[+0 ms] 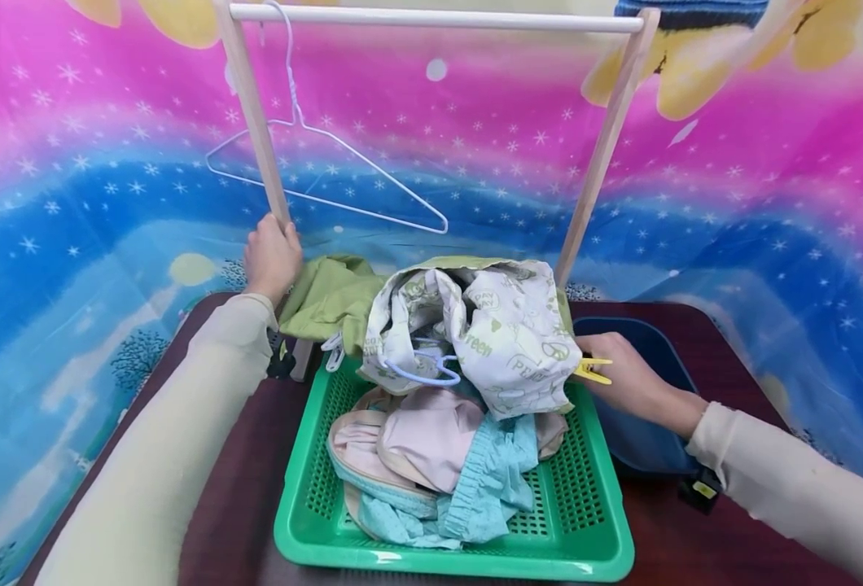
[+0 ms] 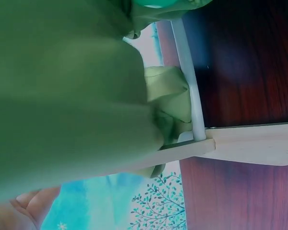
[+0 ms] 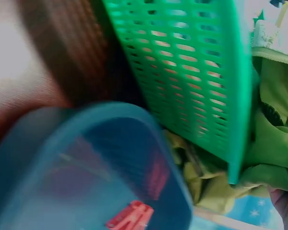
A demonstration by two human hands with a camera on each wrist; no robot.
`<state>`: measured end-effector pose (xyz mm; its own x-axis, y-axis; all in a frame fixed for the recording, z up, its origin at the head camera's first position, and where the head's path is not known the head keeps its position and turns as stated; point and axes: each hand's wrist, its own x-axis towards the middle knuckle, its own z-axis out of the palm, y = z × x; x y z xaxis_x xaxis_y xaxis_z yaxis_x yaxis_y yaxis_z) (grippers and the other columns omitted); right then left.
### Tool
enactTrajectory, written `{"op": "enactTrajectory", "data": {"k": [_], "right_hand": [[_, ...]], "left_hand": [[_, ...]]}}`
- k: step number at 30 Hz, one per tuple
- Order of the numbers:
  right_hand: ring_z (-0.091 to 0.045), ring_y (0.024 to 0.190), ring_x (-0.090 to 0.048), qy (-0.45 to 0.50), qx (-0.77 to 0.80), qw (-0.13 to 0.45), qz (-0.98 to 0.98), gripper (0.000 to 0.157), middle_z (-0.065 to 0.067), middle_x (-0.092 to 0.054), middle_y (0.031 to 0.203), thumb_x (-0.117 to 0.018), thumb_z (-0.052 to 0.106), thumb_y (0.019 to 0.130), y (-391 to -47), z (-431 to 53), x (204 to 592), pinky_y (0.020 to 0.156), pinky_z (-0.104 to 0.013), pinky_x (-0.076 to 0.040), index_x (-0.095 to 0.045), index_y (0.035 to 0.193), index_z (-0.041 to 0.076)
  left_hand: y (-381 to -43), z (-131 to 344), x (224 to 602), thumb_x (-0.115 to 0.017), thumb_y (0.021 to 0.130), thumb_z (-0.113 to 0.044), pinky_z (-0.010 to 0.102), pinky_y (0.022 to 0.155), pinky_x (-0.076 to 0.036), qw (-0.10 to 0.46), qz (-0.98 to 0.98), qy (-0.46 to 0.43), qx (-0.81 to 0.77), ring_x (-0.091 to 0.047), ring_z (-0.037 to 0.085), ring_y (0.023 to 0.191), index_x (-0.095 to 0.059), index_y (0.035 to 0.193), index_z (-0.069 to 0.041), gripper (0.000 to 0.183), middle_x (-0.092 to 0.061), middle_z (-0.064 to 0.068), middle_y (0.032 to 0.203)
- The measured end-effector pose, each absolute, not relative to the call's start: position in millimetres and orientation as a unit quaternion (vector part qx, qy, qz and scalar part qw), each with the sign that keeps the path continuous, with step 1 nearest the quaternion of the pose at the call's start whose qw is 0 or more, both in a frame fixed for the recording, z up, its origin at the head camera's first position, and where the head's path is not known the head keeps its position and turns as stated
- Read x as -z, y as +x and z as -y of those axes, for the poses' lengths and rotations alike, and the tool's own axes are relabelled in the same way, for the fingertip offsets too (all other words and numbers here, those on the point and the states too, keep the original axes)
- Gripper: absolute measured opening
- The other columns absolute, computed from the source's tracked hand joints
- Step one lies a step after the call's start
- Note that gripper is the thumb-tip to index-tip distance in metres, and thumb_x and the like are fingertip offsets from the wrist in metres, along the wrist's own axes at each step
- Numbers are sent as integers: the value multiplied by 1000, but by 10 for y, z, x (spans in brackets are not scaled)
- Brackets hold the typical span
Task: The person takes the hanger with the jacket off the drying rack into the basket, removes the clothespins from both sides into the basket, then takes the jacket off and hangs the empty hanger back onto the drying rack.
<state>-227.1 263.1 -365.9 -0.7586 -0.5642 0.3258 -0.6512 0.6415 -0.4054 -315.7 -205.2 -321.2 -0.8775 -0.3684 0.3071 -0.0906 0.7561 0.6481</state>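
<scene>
My left hand grips the left wooden post of a clothes rack; part of that hand shows at the lower left of the left wrist view. Across the rack's lower part lies a green garment with a white printed lining and a lilac hanger in it. At its left edge is a white clothespin, at its right a yellow clothespin. My right hand reaches to the garment's right side beside the yellow clothespin. Its fingertips are hidden, so I cannot tell whether they pinch the cloth.
A green basket with pink and turquoise clothes stands in front of the rack. Right of it is a dark blue bin containing a red clothespin. A white hanger hangs from the rack's bar. Printed cloth surrounds the table.
</scene>
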Motion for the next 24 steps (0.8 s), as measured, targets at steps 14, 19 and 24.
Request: {"op": "enactTrajectory", "data": {"k": [14, 19, 24], "right_hand": [[-5, 66, -32, 361, -235, 48, 901, 47, 12, -47, 70, -59, 7, 100, -2273, -2576, 3887, 68, -28, -31, -49, 57, 23], [-14, 78, -36, 304, -264, -4, 915, 32, 4, -50, 82, -59, 7, 99, -2277, -2584, 3903, 75, -35, -28, -56, 70, 17], [-19, 75, -36, 277, -301, -5, 912, 22, 0, -46, 78, -59, 5, 98, -2274, -2577, 3910, 70, -36, -28, -51, 81, 14]], "left_hand": [[-3102, 2121, 3185, -35, 110, -25, 54, 85, -55, 183, 902, 80, 384, -66, 43, 107, -53, 133, 8, 44, -64, 28, 125], [-2996, 2151, 3227, -38, 108, -29, 55, 95, -51, 200, 893, 56, 399, -59, 42, 119, -40, 148, 3, 51, -54, 30, 136], [-2755, 2047, 3270, -50, 103, -28, 45, 103, -41, 318, 848, 66, 419, -43, 28, 131, -29, 153, -16, 55, -36, 15, 148]]}}
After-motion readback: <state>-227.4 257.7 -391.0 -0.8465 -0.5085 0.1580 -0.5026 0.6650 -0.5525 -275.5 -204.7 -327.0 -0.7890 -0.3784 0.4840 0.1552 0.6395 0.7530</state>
